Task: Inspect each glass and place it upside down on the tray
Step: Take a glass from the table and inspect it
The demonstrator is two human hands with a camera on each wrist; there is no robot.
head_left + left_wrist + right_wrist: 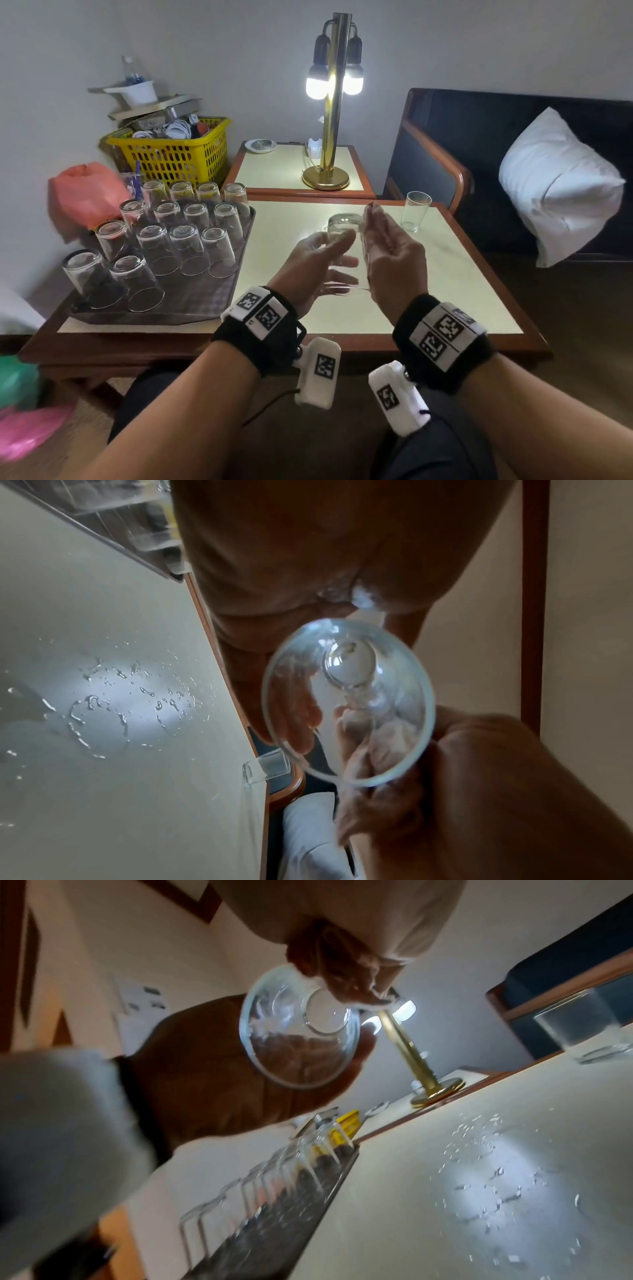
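A clear glass (343, 223) lies on its side in the air between my two hands, above the middle of the table, rim towards me. My left hand (327, 254) cups it from the left, thumb over the top and fingers beneath. On the right, my right hand (378, 240) lies against its side, fingers bent onto the base end. The left wrist view looks straight into the glass's mouth (346, 702). A second glass (416, 210) stands upright at the table's far right. The metal tray (191, 308) on the left carries several glasses upside down.
Water drops (120, 704) lie on the cream tabletop (445, 274) under my hands. A lit brass lamp (334, 102) stands on the side table behind. A yellow basket (171, 154) and a pink bag (85, 195) sit beyond the tray. A sofa with a white pillow (555, 185) is right.
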